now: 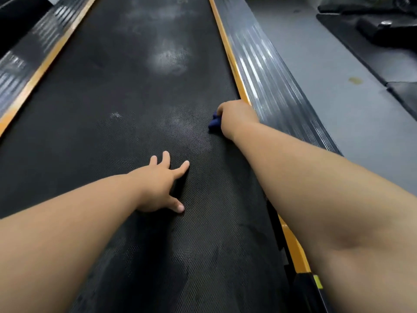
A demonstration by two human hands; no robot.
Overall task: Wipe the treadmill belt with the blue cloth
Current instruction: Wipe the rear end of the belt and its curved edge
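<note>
The black textured treadmill belt [126, 91] runs away from me and fills the middle of the view, with pale dusty smudges further up. My right hand [237, 117] is closed on a bunched blue cloth [214, 123] and presses it on the belt close to the right orange edge strip. Only a small dark-blue part of the cloth shows beside the fist. My left hand [158, 184] lies flat on the belt nearer to me, fingers spread, holding nothing.
Orange strips [232, 62] and ribbed grey side rails [266, 71] border the belt on both sides. To the right is grey floor [338, 71] with black gym equipment [383, 30] at the far right. A yellow-black frame corner [302, 274] sits near my right elbow.
</note>
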